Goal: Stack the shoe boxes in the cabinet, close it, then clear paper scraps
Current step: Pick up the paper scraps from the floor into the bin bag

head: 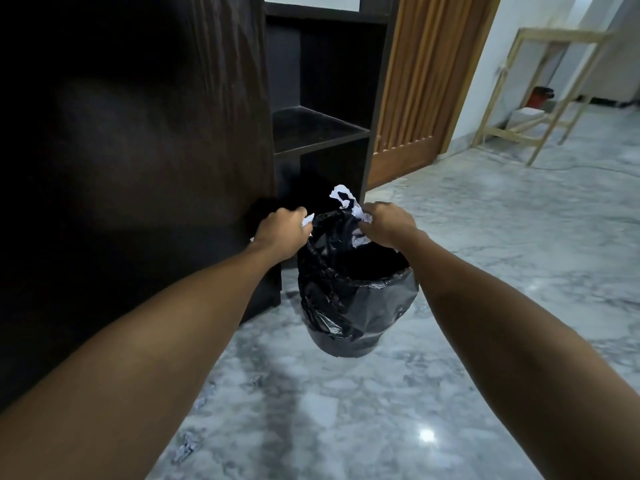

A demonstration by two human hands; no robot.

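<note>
A bin lined with a black plastic bag stands on the marble floor beside the dark wooden cabinet. Both hands are over the bin's mouth. My left hand is curled round a small white paper scrap at the bin's left rim. My right hand grips crumpled white paper scraps that stick up above the rim. More white paper shows just under that hand. No shoe boxes are in view.
Open dark shelves stand behind the bin, next to a ribbed wooden door. A bare wooden frame and a small red object are at the far right. Small paper bits lie on the floor near my left arm.
</note>
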